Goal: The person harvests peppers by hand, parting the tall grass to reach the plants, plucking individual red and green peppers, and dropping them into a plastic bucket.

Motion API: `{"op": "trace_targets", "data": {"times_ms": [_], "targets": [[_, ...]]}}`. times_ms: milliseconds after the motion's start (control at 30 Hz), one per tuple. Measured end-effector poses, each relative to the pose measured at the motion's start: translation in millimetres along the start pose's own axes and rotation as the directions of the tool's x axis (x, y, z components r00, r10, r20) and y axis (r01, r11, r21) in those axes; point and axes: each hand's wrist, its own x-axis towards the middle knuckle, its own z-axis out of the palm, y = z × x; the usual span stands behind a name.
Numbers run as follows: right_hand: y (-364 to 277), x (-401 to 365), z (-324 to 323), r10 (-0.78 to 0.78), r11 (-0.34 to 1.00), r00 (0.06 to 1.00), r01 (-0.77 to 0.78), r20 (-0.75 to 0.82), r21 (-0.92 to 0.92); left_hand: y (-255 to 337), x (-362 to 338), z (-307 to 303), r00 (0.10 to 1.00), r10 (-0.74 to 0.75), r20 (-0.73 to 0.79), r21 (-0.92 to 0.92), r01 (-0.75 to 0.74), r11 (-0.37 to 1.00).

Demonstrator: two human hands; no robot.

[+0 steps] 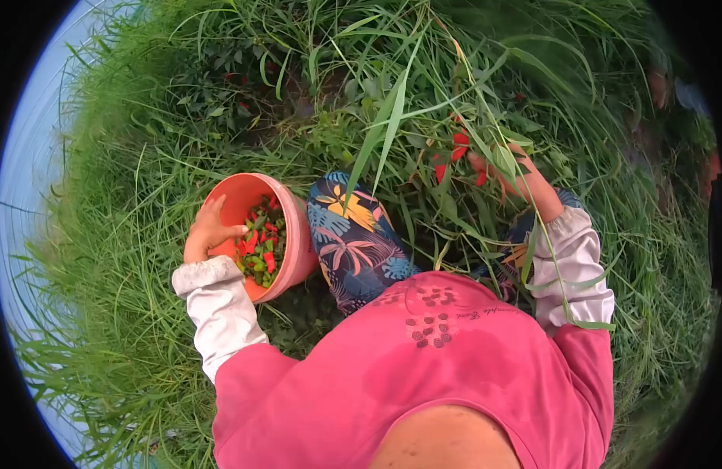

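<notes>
My left hand [211,229] lies over the far-left rim of a pink bucket [297,238], its thumb reaching inside and the fingers apart. Red and green peppers [261,242] lie in the bucket, which tilts toward me. On the right, my right hand [503,173] is among the leaves beside red peppers [459,145] on a plant. Leaves and grass blades partly cover its fingers, so whether it grips anything is unclear.
Tall green grass [126,328] surrounds me, and long blades cross in front of my right arm. My knee in patterned cloth [357,234] is right of the bucket. Darker leafy plants [220,94] with red spots grow ahead. Part of another person [714,168] shows at the right edge.
</notes>
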Motion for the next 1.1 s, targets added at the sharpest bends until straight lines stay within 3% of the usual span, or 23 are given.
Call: {"op": "trace_targets", "data": {"times_ms": [33, 67, 100, 133, 167, 233, 300, 333, 367, 400, 433, 500, 567, 600, 633, 667, 700, 900, 967, 1100], "targets": [[-5.4, 4.7, -0.6, 0.099, 0.994, 0.995, -0.098, -0.010, 0.047, -7.4, 14.4, 6.2, 0.931, 0.262, -0.252, 0.182, -0.221, 0.958], [-12.7, 8.4, -3.2, 0.199, 0.976, 0.980, -0.196, -0.017, 0.090, 1.0, 21.6, 5.8, 0.737, 0.525, -0.426, 0.405, -0.364, 0.839], [-20.2, 11.1, -6.5, 0.297, 0.948, 0.955, -0.292, -0.023, 0.131, 10.6, 28.6, 7.1, 0.736, 0.518, -0.436, 0.398, -0.359, 0.844], [-28.9, 11.5, -10.0, 0.292, 0.950, 0.956, -0.288, -0.020, 0.122, 50.6, 26.4, 8.7, 0.889, 0.317, -0.329, -0.089, -0.363, 0.927], [-37.9, 9.6, -13.6, 0.317, 0.941, 0.948, -0.315, -0.001, 0.122, 84.4, 29.4, 14.6, 0.977, 0.184, -0.112, -0.543, -0.215, 0.812], [-39.5, 8.3, -19.8, 0.337, 0.935, 0.942, -0.335, 0.006, 0.111, 124.0, 47.9, 28.5, 0.959, 0.259, -0.114, -0.661, -0.268, 0.701], [-25.0, 7.4, -26.7, 0.326, 0.910, 0.945, -0.323, 0.033, 0.258, 159.0, 69.4, 38.6, 0.956, 0.268, -0.118, -0.714, -0.269, 0.646], [-39.6, 5.8, -19.0, 0.329, 0.863, 0.944, -0.288, -0.029, 0.416, 176.8, 78.2, 42.7, 0.951, 0.284, -0.122, -0.715, -0.283, 0.639], [-36.6, 4.5, -23.4, 0.326, 0.869, 0.944, -0.281, -0.044, 0.407, 194.2, 85.9, 47.0, 0.941, 0.326, -0.088, -0.815, -0.256, 0.519], [-27.5, 3.1, -27.2, 0.327, 0.807, 0.945, -0.280, 0.001, 0.519, 209.7, 93.2, 50.2, 0.927, 0.371, -0.059, -0.896, -0.213, 0.391], [-23.6, 2.4, -31.0, 0.321, 0.731, 0.946, -0.279, 0.047, 0.623, 223.3, 102.6, 52.6, 0.922, 0.383, -0.062, -0.896, -0.220, 0.385], [-27.4, 1.2, -33.8, 0.332, 0.731, 0.943, -0.236, -0.032, 0.640, 247.5, 123.1, 56.2, 0.898, 0.439, -0.035, -0.954, -0.160, 0.252], [-15.1, 1.2, -43.0, 0.283, 0.651, 0.956, -0.251, 0.078, 0.716, 267.3, 138.1, 52.9, 0.889, 0.457, -0.032, -0.965, -0.147, 0.217], [-15.2, 3.1, -43.7, 0.156, 0.622, 0.978, -0.207, 0.140, 0.755, 276.0, 143.7, 47.9, 0.880, 0.475, -0.031, -0.957, -0.164, 0.240], [-22.1, 3.1, -41.5, 0.158, 0.624, 0.978, -0.203, 0.133, 0.755, 282.5, 146.0, 44.3, 0.870, 0.492, -0.028, -0.948, -0.180, 0.263], [-28.5, 0.9, -39.1, 0.196, 0.675, 0.974, -0.215, 0.110, 0.706, 288.6, 142.3, 38.3, 0.838, 0.546, -0.014, -0.982, -0.114, 0.150], [-31.1, -1.1, -39.1, 0.231, 0.721, 0.969, -0.229, 0.086, 0.654, 290.0, 148.3, 35.1, 0.834, 0.552, -0.010, -0.982, -0.113, 0.153], [-29.7, -1.0, -40.4, 0.280, 0.714, 0.956, -0.267, 0.085, 0.647, 290.0, 190.6, 22.9, 0.808, 0.589, 0.000, -0.953, -0.179, 0.246], [-21.5, -1.1, -43.4, 0.223, 0.728, 0.962, -0.272, 0.158, 0.629, 294.1, 183.7, 23.8, 0.813, 0.582, 0.030, -0.964, -0.130, 0.231], [-21.2, -2.7, -44.2, 0.206, 0.768, 0.965, -0.261, 0.160, 0.584, 302.3, 197.3, 30.4, 0.800, 0.593, 0.096, -0.977, -0.037, 0.208]]}}
